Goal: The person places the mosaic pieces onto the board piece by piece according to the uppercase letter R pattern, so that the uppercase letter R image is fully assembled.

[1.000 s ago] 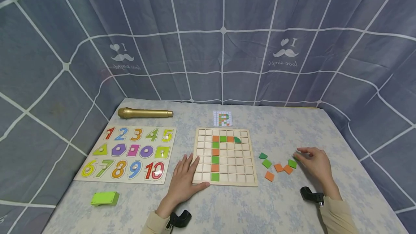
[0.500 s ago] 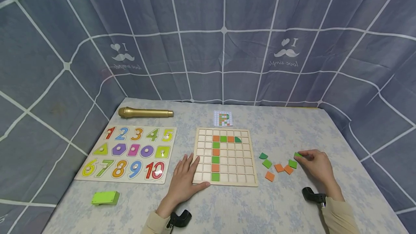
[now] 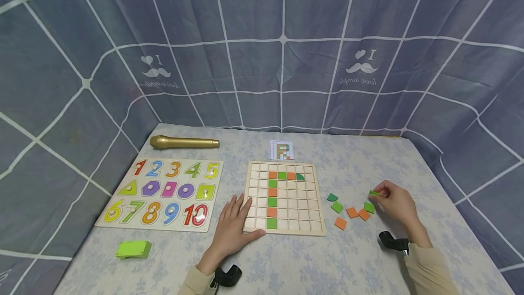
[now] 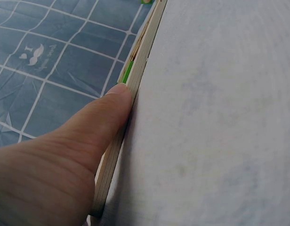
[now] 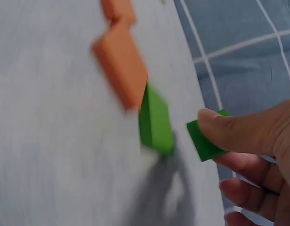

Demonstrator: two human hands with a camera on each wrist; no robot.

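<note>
R hand [image 3: 395, 206], fingers pinched on grn sq. tile [image 5: 200, 147], nr loose tiles [image 3: 364, 215] — L hand [image 3: 230, 231], fingers straight, on grid bd. [image 3: 294, 213]

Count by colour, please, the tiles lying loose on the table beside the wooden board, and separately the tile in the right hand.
Orange tiles on the table: 3
Light green tiles on the table: 2
Dark green tile on the table: 1
Green tile in the right hand: 1
Total: 7
</note>
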